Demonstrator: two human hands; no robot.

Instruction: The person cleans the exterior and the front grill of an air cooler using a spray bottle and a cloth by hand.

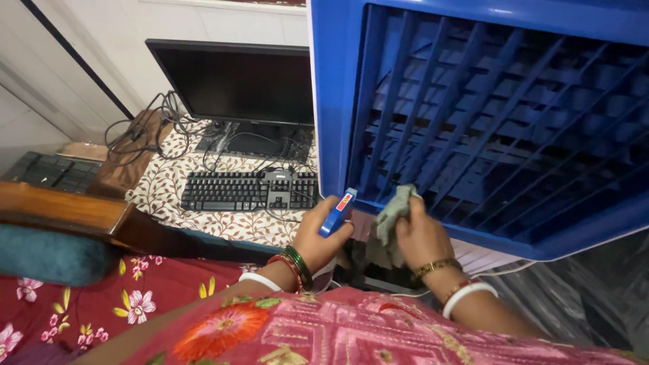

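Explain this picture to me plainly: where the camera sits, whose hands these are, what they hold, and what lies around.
The one picture comes from a camera worn on a person's head, looking down at their own two bare hands. The left hand grips the lower corner of a big blue slatted panel, tilted up in front of them. The right hand presses a small grey-green cloth against the panel's lower slats. Behind, on a leaf-patterned tablecloth, stand a dark monitor and a black keyboard, with tangled cables.
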